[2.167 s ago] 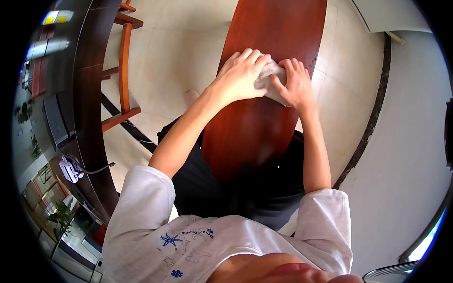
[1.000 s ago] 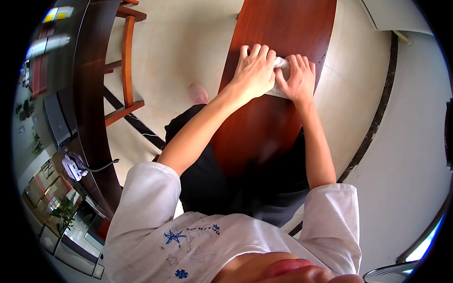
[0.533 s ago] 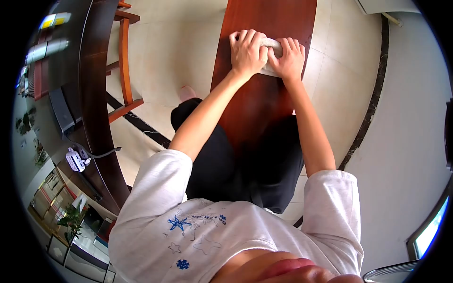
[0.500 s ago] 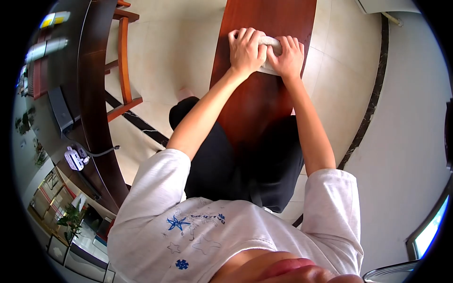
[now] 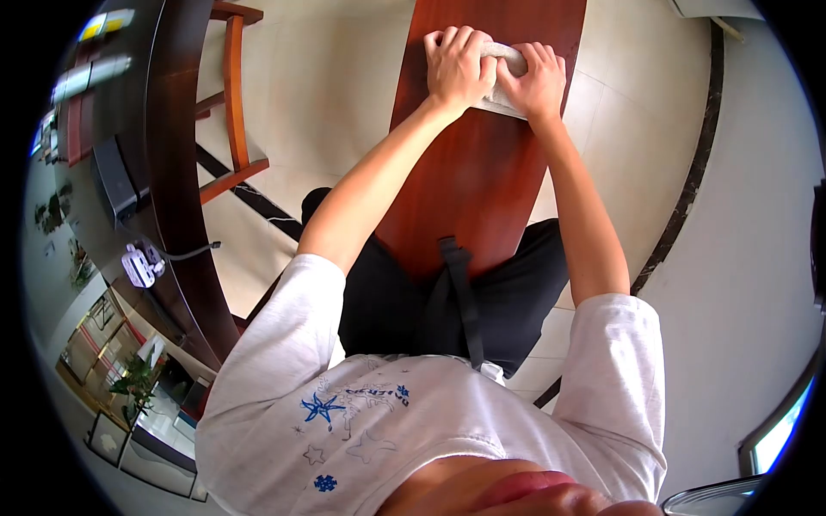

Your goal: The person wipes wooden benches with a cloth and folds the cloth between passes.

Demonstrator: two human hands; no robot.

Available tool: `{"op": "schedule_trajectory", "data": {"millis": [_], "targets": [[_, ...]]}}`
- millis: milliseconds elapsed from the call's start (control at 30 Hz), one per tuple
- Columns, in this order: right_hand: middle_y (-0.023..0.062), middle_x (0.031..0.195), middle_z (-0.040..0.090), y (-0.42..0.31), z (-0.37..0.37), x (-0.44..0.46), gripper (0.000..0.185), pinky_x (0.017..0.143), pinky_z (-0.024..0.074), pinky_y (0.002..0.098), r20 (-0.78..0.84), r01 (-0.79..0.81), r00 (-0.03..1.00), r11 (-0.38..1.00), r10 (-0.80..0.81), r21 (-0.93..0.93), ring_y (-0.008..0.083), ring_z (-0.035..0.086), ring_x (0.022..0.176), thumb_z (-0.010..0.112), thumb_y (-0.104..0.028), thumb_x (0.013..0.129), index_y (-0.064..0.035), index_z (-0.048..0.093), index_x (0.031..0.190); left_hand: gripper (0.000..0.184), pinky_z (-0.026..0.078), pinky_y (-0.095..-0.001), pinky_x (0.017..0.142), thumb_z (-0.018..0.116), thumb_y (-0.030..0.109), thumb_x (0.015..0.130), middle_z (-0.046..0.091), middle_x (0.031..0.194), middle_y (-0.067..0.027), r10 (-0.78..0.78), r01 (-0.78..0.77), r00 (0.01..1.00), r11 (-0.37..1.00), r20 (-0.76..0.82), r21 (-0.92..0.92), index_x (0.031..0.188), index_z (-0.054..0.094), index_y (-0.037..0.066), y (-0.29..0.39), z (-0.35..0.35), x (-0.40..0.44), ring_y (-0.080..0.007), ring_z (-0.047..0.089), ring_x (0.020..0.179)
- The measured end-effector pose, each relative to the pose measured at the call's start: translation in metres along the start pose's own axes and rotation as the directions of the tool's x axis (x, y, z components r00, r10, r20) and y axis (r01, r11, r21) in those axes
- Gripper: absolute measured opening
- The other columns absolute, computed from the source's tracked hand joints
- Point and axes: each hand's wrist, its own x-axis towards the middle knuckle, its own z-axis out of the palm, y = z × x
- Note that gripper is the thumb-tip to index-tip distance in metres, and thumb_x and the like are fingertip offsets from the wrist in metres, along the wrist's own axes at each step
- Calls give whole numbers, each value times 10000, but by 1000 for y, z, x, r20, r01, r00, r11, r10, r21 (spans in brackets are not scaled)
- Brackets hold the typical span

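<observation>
A pale, thick cloth [image 5: 506, 56], bunched into a roll with a flatter edge on the near side, lies on the reddish-brown wooden bench [image 5: 460, 176]. My left hand [image 5: 458, 69] presses on its left end, fingers curled over the far side. At the right end, my right hand [image 5: 535, 82] grips it in the same way, thumb toward the middle. Both arms are stretched forward, and the hands hide most of the cloth. A black strap [image 5: 460, 288] hangs over my lap at the bench's near end.
A wooden chair [image 5: 234, 95] stands on the tiled floor to the left. Beside it, a dark table [image 5: 176, 172] carries a grey box [image 5: 116, 176], a white plug adapter [image 5: 139, 265] and a cable. A white wall [image 5: 748, 189] runs along the right.
Hands and cloth sit slightly higher in the picture, though the whole view has shifted up and right too. The black strap now shows clearly in my lap. The grip looks the same.
</observation>
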Motion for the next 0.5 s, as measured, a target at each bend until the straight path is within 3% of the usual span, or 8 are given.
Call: {"op": "schedule_trajectory", "data": {"millis": [267,300,367,433,500], "targets": [[32,951,741,5,4,0,317,879,485,414,-43,43,998,999,-44,-12,260,672,951,786,-404,816,-109,783,933,182,399,-457,956,640,219,852,740,960,-39,44,-42,997,999,-58,23,954,755,121,-3,6,-2,-268,653,934],[65,1028,761,7,2,-1,405,936,495,438,14,19,1000,1000,-19,-12,282,688,1027,728,-468,864,-91,777,1002,231,402,-480,970,611,261,901,762,1011,-50,37,-37,999,999,-31,25,993,763,114,-3,4,-2,-278,674,985],[182,1066,741,-4,-12,1,380,996,503,472,71,-39,997,999,41,-25,358,683,1061,781,-361,825,-36,761,1020,179,425,-489,1007,624,224,916,725,1010,-95,47,-47,999,997,-15,-59,1000,763,151,12,-10,1,-308,656,1056],[193,1045,746,0,-5,-3,384,974,520,491,-54,25,998,999,-27,-37,387,687,1046,759,-379,844,-23,751,986,179,432,-494,994,609,230,931,726,989,-93,53,-53,995,999,-87,2,919,767,146,9,-2,-2,-320,663,1035],[214,1036,752,5,-2,-6,420,952,532,512,-74,33,997,997,-38,-66,412,700,1034,725,-417,864,-11,743,968,221,442,-503,995,598,270,955,746,1012,-109,66,-66,996,998,-54,7,936,764,126,6,3,-4,-328,673,1062]]}}
